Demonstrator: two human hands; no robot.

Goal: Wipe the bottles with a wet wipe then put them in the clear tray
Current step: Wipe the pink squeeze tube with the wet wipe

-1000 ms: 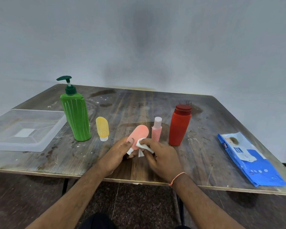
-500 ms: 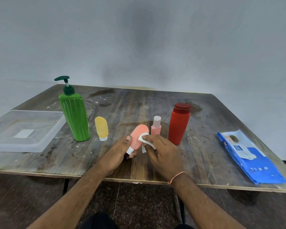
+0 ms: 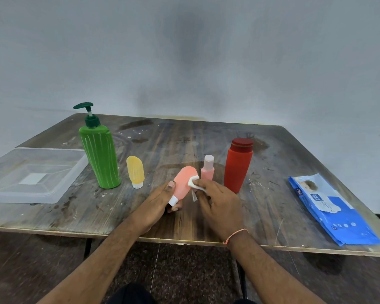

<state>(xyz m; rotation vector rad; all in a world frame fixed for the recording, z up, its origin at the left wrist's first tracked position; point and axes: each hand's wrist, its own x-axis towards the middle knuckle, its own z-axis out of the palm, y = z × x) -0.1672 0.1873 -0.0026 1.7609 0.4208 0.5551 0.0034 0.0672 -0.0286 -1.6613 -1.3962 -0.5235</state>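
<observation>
left hand (image 3: 157,202): curled grip, thumb up | right hand (image 3: 219,204): fingertip pinch grip | forearms converging

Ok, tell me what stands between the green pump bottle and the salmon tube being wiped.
In the head view, only the small yellow tube stands between the green pump bottle and the salmon tube, cap down on the table.

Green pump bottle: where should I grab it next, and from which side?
Probably round the wide body of the green pump bottle, from its right side: it stands upright, the pump head is thin, and the clear tray crowds its left.
</observation>
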